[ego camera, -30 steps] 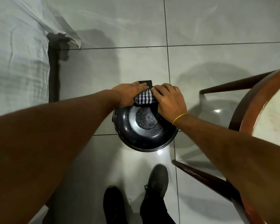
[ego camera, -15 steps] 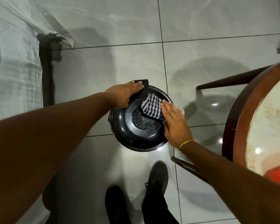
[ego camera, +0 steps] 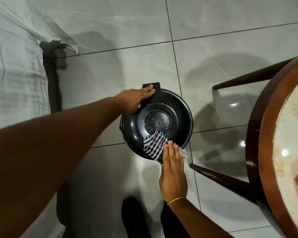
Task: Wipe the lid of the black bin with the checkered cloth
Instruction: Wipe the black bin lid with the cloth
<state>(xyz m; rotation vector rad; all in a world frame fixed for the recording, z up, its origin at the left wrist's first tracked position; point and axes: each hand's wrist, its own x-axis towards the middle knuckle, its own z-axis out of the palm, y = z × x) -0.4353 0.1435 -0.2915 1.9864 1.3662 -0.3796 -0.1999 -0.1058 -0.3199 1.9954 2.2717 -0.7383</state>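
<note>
The round black bin lid (ego camera: 177,110) lies below me on the tiled floor, glossy, with a speckled sunken centre. My left hand (ego camera: 135,100) rests on the lid's far left rim, fingers reaching onto the black hinge tab (ego camera: 155,93). My right hand (ego camera: 173,170) lies flat, fingers together, pressing the checkered cloth (ego camera: 153,145) against the lid's near rim. Part of the cloth is hidden under that hand, and a corner hangs off the lid's edge.
A round wooden table (ego camera: 265,134) with dark legs stands close on the right. A bed with a pale sheet (ego camera: 15,66) fills the left. My black shoes (ego camera: 134,219) stand just below the bin on grey floor tiles.
My right hand has swept the cloth from the lid's far edge around the right side to the near rim. My left hand has stayed at the hinge tab.
</note>
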